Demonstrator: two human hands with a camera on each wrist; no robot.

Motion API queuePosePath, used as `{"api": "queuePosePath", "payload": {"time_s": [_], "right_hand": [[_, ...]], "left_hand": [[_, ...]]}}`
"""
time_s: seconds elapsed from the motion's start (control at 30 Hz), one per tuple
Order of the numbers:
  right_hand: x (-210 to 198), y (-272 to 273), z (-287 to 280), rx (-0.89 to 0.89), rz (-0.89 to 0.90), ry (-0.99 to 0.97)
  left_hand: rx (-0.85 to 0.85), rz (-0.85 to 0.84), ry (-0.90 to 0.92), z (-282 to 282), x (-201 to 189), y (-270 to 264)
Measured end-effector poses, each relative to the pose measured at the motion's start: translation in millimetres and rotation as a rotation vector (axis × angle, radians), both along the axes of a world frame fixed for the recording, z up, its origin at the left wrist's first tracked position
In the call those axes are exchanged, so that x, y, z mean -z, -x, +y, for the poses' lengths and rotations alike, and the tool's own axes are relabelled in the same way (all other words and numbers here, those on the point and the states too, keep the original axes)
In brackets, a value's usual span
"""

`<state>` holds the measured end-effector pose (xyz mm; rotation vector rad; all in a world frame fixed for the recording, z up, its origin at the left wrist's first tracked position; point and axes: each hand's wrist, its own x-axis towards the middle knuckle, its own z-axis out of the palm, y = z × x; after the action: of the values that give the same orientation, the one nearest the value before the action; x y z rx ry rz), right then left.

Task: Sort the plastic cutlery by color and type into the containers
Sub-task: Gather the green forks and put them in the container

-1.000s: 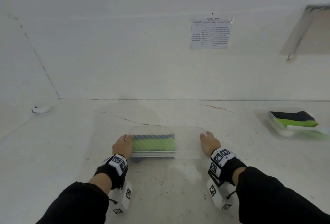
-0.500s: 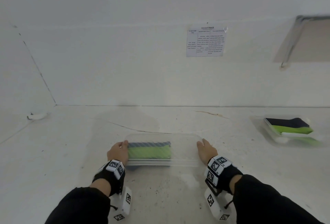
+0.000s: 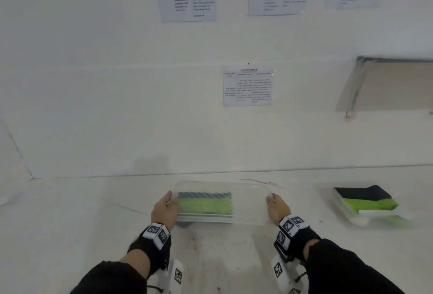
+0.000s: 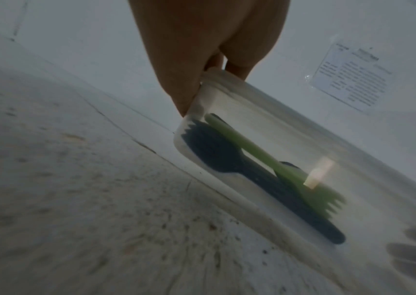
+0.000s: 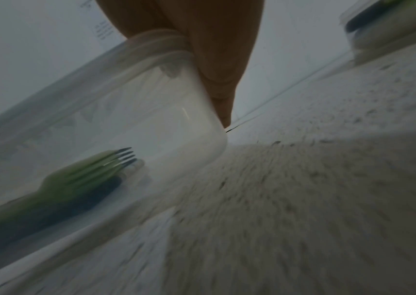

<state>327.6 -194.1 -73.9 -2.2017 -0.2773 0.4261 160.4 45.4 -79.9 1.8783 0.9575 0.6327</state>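
Both hands are on the clear container (image 3: 248, 200) now, one at each short end. The left hand (image 3: 164, 211) grips the left end wall, thumb over the rim and fingers (image 4: 176, 83) running down the outside of the plastic. The right hand (image 3: 276, 207) mirrors it on the right end, its fingers (image 5: 217, 65) pressed flat down the corner wall; the thumb looks hooked over the rim, though blur makes that hard to confirm.

Between the two hands, inside the container, the cutlery sits bunched toward the left hand's side. Green forks (image 3: 203, 205) lie nearer the wrists, dark blue forks (image 3: 203, 195) just beyond them, the two groups touching side by side. The left wrist view shows a dark fork (image 4: 226, 159) with its tines just below the left fingertips, and a green fork (image 4: 290, 173) lying the opposite way, tines pointing toward the right hand. The right wrist view shows green tines (image 5: 101, 165) stacked on dark ones, well short of the right fingers.

The container's half next to the right hand holds nothing visible. Whether its base touches the white table (image 3: 70, 235) or hangs just above it, I cannot tell.

Out past the right hand, well apart, a second clear container (image 3: 328, 190) rests on the table with black, green and white cutlery (image 3: 367, 202) in bands. Printed sheets (image 3: 247, 88) hang on the wall ahead of both hands.
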Motion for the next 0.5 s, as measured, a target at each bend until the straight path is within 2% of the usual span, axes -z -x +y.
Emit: {"api": "queuePosePath", "payload": {"time_s": [0.2, 0.5], "right_hand": [[7.6, -44.0, 11.5, 0.008, -0.026, 0.029], [21.3, -64.9, 20.8, -0.03, -0.031, 0.087]], "left_hand": [[0.042, 0.041, -0.013, 12.9, 13.3, -39.8], [0.099, 0.123, -0.015, 19.1, 28.8, -51.2]]}}
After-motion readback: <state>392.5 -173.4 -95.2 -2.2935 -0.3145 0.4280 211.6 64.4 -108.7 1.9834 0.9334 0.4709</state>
